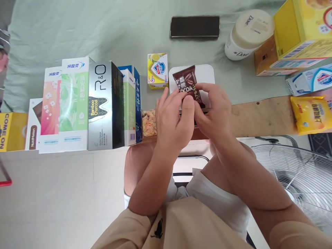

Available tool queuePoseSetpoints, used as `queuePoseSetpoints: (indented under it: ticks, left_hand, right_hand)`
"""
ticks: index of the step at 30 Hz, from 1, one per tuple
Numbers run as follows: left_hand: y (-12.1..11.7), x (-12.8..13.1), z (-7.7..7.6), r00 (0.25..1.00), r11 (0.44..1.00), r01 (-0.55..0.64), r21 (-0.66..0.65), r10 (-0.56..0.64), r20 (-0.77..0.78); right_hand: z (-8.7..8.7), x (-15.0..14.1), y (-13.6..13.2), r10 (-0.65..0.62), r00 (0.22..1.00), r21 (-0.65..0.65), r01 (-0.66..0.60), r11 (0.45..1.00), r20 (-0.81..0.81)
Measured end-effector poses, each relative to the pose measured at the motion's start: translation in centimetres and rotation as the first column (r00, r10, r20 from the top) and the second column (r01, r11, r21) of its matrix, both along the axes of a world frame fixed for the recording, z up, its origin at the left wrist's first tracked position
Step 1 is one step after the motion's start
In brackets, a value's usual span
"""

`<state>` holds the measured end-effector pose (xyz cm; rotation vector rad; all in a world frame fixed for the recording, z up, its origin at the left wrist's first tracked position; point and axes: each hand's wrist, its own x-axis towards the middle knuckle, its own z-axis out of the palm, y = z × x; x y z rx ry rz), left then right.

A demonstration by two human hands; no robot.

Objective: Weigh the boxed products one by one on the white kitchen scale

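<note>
A brown cocoa snack packet (187,80) is held above a white rounded scale-like plate (207,72) at the table's near edge. My left hand (173,116) grips its lower left side, with the thumb and fingers near its bottom edge. At the packet's right side, my right hand (214,109) pinches it with thumb and index finger. Left of my left hand lies a clear-wrapped snack (149,122), partly covered by the fingers. Just behind it stands a small yellow soap box (157,71).
Several upright boxes, among them a silver R&O box (100,110), line the left. A black phone (195,27) lies at the back. To the right are a white Dove jar (246,34), yellow boxes (301,31) and a yellow packet (312,114). A fan (298,180) stands below right.
</note>
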<state>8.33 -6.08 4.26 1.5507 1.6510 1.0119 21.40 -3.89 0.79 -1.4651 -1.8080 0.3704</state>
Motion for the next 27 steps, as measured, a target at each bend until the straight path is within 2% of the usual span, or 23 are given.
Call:
queuePoseSetpoints:
  ticks: [3, 6, 9, 12, 15, 20, 24, 27]
  left_hand:
    - [-0.8, -0.6, 1.3, 0.99, 0.999, 0.014, 0.048, -0.02, 0.139]
    - [-2.2, -1.9, 2.9, 0.985, 1.0, -0.028, 0.008, 0.026, 0.169]
    - [-3.3, -3.6, 4.2, 0.967, 0.99, -0.137, -0.034, 0.141, 0.214]
    - [-3.5, -4.7, 5.3, 0.9, 0.959, -0.283, 0.006, 0.263, 0.349]
    - [-3.3, -5.0, 6.0, 0.848, 0.914, -0.404, 0.047, 0.355, 0.394]
    - [-3.6, -4.3, 6.5, 0.856, 0.918, -0.388, 0.088, 0.323, 0.405]
    - [-3.5, -3.8, 7.0, 0.865, 0.914, -0.401, 0.062, 0.355, 0.353]
    - [-3.2, -3.6, 7.3, 0.877, 0.915, -0.397, 0.07, 0.356, 0.324]
  right_hand:
    - [0.5, -1.2, -0.4, 0.057, 0.989, 0.072, -0.048, 0.996, -0.14]
    - [1.0, -2.9, -0.9, 0.124, 0.962, 0.066, -0.112, 0.992, -0.242]
    - [1.4, -4.8, -0.9, 0.167, 0.944, -0.078, -0.197, 0.977, -0.284]
    - [1.8, -6.6, -0.4, 0.16, 0.944, -0.234, -0.231, 0.944, -0.289]
    - [2.4, -7.9, 0.0, 0.194, 0.953, -0.308, -0.261, 0.915, -0.233]
    - [4.2, -8.3, -0.6, 0.297, 0.938, -0.387, -0.344, 0.855, -0.177]
    - [5.3, -7.5, -1.3, 0.359, 0.925, -0.433, -0.376, 0.819, -0.125]
    - [5.4, -6.8, -1.4, 0.355, 0.916, -0.425, -0.402, 0.811, -0.187]
